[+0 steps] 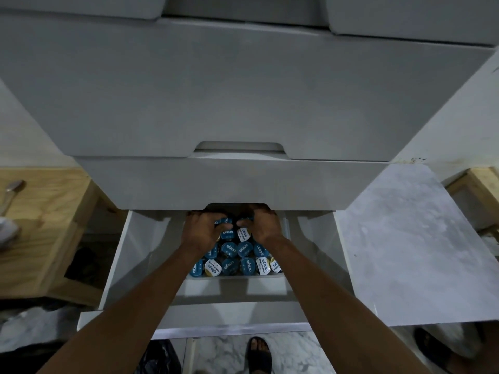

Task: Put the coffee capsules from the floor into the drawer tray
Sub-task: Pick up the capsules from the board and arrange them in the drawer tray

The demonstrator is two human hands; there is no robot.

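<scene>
Several coffee capsules (233, 256) with blue or white lids fill a white tray (235, 278) inside the pulled-out bottom drawer (189, 315). Both of my arms reach into the drawer. My left hand (201, 230) rests on the far left of the pile, fingers curled over blue capsules. My right hand (263, 225) is at the far right of the pile, fingers curled around capsules too. The fingertips of both hands nearly meet under the edge of the drawer above, which hides the back of the tray.
Closed white drawer fronts (235, 182) overhang the open drawer. A wooden shelf unit (46, 238) stands left, a marble-patterned surface (405, 252) right. My sandalled foot (259, 353) is on the marble floor below, beside a dark bag (159, 357).
</scene>
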